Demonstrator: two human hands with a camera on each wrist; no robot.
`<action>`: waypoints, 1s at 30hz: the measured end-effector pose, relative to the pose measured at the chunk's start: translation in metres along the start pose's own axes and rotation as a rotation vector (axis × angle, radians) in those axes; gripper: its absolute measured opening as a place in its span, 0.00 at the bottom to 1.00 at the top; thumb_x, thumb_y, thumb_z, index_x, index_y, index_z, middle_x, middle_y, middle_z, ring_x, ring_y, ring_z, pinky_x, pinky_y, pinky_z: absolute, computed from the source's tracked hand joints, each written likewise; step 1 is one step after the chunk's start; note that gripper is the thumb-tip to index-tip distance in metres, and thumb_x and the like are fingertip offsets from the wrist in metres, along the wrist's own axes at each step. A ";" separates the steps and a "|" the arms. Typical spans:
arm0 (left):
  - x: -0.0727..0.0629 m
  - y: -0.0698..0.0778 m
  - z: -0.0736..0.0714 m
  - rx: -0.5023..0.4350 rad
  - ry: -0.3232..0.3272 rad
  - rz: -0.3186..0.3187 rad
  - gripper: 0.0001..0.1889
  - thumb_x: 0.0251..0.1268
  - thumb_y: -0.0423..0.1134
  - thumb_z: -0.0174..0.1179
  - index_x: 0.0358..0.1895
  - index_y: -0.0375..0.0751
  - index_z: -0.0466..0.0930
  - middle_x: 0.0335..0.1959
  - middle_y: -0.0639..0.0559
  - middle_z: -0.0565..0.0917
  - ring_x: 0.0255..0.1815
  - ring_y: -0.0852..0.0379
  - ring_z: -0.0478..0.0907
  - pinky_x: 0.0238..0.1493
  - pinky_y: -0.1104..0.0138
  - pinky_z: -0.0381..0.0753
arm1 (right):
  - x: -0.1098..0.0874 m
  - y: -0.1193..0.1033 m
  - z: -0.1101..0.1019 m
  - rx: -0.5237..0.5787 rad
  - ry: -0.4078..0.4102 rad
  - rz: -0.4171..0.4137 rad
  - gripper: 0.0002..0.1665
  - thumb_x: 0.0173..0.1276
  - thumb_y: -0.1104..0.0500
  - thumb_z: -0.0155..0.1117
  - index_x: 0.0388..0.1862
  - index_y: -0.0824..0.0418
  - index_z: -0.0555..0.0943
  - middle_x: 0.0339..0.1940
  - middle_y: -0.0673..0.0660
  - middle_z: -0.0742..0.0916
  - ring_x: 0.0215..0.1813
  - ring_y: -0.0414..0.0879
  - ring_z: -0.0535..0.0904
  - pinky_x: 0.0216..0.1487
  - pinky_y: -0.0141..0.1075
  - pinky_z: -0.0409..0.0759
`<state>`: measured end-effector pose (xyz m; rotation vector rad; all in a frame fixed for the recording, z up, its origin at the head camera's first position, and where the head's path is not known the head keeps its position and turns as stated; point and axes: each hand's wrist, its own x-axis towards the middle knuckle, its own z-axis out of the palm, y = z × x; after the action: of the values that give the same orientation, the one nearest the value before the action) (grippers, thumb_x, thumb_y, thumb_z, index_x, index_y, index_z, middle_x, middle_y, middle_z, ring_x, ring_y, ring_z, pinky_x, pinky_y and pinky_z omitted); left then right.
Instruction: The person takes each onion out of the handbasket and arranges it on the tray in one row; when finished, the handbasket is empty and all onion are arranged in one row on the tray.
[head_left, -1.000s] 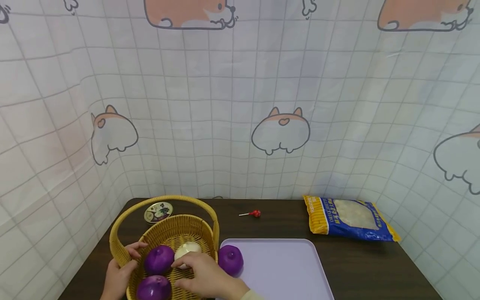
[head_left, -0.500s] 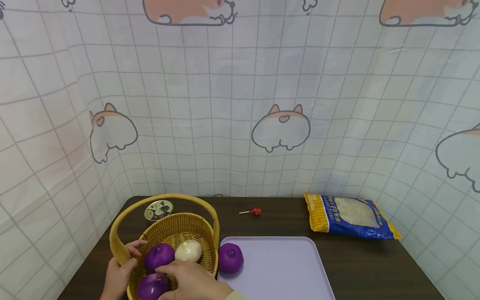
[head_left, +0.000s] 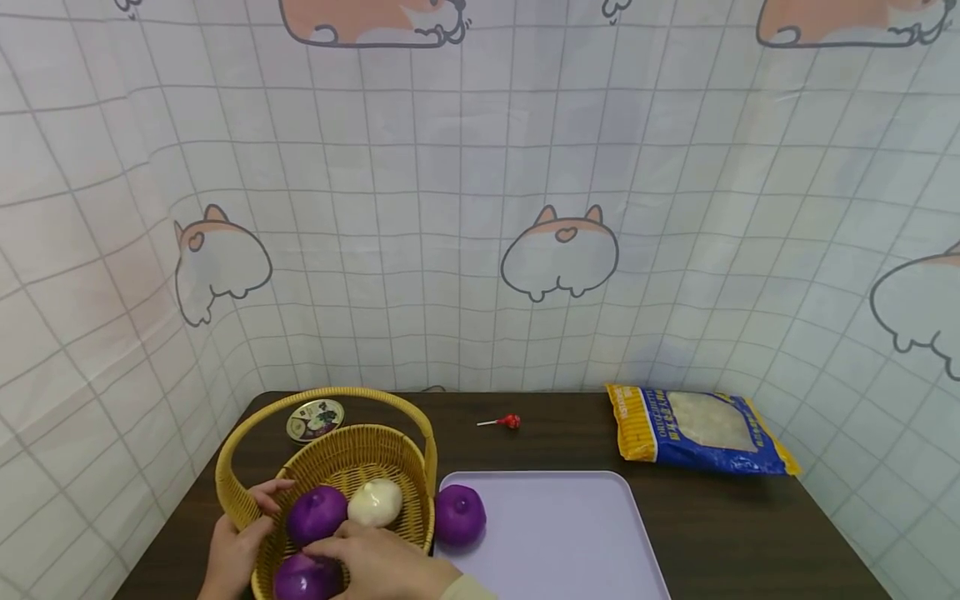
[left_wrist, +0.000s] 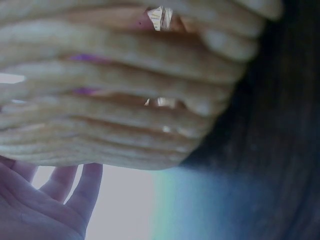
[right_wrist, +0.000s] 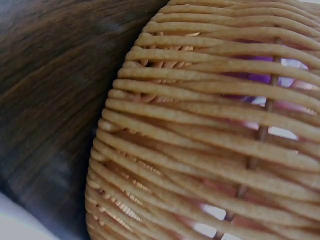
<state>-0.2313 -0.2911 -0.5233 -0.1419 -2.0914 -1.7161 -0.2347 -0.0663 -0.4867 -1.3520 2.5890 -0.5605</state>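
My left hand (head_left: 238,546) holds the left side of a yellow wicker basket (head_left: 367,442), fingers over the rim by the handle's base. In the left wrist view, its fingers (left_wrist: 82,195) reach up to the weave. Inside the basket, my right hand (head_left: 378,560) grips the nearest purple onion (head_left: 300,579), its fingertips on top; the thumb is mostly hidden. Beyond it lie another purple onion (head_left: 317,514) and a white onion (head_left: 377,502). The right wrist view is filled by basket weave (right_wrist: 200,115), with purple showing through the gaps.
Right of the basket, a lilac tray (head_left: 558,525) carries a purple onion (head_left: 460,517) at its left edge. A round tin (head_left: 315,419) lies behind the basket, a red lollipop (head_left: 510,422) at the back middle, and a blue-and-yellow pasta bag (head_left: 701,429) at the back right.
My right hand has moved from the white onion toward the near purple onion and now has its fingers on it. The left hand stays on the basket.
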 end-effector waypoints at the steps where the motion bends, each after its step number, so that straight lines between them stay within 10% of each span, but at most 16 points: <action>1: 0.000 0.000 0.000 -0.001 0.000 0.000 0.08 0.55 0.13 0.45 0.36 0.22 0.69 0.47 0.47 0.84 0.55 0.68 0.75 0.54 0.81 0.68 | 0.000 0.000 0.000 -0.002 0.002 0.008 0.39 0.57 0.38 0.71 0.68 0.39 0.72 0.48 0.39 0.78 0.46 0.28 0.72 0.42 0.23 0.72; 30: -0.001 -0.001 -0.001 0.080 -0.010 -0.031 0.06 0.59 0.16 0.46 0.37 0.25 0.69 0.48 0.49 0.84 0.55 0.72 0.73 0.53 0.82 0.65 | 0.002 -0.002 0.001 0.127 -0.055 0.078 0.30 0.57 0.40 0.71 0.59 0.42 0.77 0.45 0.33 0.81 0.44 0.25 0.74 0.43 0.22 0.74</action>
<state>-0.2308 -0.2918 -0.5239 -0.0941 -2.1763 -1.6499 -0.2335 -0.0690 -0.4862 -1.2046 2.5041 -0.6530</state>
